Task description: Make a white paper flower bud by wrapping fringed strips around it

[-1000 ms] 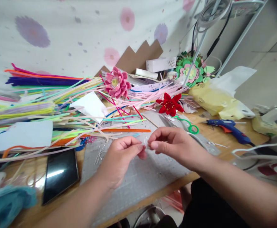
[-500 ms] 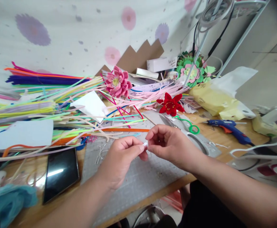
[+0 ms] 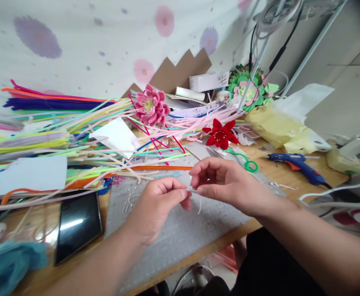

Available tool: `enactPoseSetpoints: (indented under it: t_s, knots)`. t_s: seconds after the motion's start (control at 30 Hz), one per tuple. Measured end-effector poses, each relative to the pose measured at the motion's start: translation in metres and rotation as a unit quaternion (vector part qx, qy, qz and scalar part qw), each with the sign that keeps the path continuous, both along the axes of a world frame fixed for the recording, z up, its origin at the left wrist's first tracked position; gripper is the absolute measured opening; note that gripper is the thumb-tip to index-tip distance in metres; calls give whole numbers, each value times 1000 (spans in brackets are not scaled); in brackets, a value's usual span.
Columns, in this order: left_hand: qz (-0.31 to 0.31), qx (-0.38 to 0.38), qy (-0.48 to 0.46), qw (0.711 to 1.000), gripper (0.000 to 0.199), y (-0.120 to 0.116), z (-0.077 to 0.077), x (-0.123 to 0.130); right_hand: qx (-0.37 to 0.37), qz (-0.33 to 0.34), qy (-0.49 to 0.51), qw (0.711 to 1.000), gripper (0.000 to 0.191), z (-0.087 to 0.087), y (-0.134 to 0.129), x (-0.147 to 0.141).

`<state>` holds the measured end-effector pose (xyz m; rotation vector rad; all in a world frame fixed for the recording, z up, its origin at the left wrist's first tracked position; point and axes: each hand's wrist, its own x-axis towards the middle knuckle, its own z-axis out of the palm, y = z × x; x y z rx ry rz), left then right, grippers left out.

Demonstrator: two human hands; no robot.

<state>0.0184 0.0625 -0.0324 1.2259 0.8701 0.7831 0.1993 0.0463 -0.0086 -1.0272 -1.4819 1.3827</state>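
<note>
Over the grey cutting mat, both of my hands meet fingertip to fingertip. My left hand is closed, thumb against the index finger, pinching a small bit of thin white strand. Thumb and curled fingers of my right hand close on the same strand from the other side, and one end of it dangles below. What lies right between the fingertips is mostly hidden. More thin white strands lie on the mat left of my left hand. Behind my right hand is a red fuzzy flower.
Heaps of coloured pipe cleaners cover the left and back. A pink flower rests on them. A black phone lies left. To the right are a blue glue gun, a green looped piece and a yellow package.
My right hand has turned slightly and its fingers have shifted on the white strand. An end of the strand now hangs below the fingertips. My left hand has barely moved.
</note>
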Motion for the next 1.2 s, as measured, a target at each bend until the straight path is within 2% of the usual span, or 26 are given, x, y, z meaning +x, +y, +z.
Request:
enactPoseSetpoints:
  t_s: [0.13, 0.3, 0.43, 0.6, 0.97, 1.2]
  knots:
    - [-8, 4, 6, 1000, 15, 0, 1, 0, 0, 2, 15, 1000, 18, 0, 2, 5]
    - [-7, -7, 0, 1000, 15, -1, 2, 0, 18, 28, 1, 999, 25, -5, 3, 5]
    - [-5, -10, -5, 1000, 14, -1, 2, 0, 67, 26, 2, 997, 25, -7, 1, 3]
    - [-6, -10, -13, 1000, 13, -1, 3, 1, 138, 39, -66, 987, 13, -5, -1, 2]
    - [-27, -30, -31, 999, 12, -1, 2, -1, 119, 73, -63, 988, 14, -2, 0, 4]
    - [-38, -37, -50, 997, 12, 0, 3, 0, 131, 67, -72, 986, 18, -1, 0, 4]
